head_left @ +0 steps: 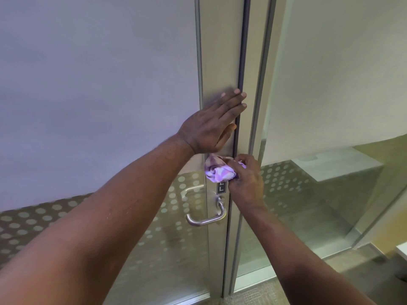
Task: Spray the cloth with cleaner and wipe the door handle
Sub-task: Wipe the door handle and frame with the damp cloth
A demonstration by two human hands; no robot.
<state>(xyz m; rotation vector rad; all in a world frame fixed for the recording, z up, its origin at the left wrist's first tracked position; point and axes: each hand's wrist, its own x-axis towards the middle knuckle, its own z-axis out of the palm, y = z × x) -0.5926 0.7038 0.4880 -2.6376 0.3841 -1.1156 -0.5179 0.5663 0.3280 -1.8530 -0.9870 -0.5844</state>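
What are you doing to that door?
A person is cleaning it. The left hand lies flat against the metal door frame, bracing it. The right hand grips a bunched purple cloth and presses it on the frame just above the silver door handle. The cloth is not on the handle yet.

An office: frosted, dot-patterned glass door [99,84], metal frame [220,62], lever handle [204,220].
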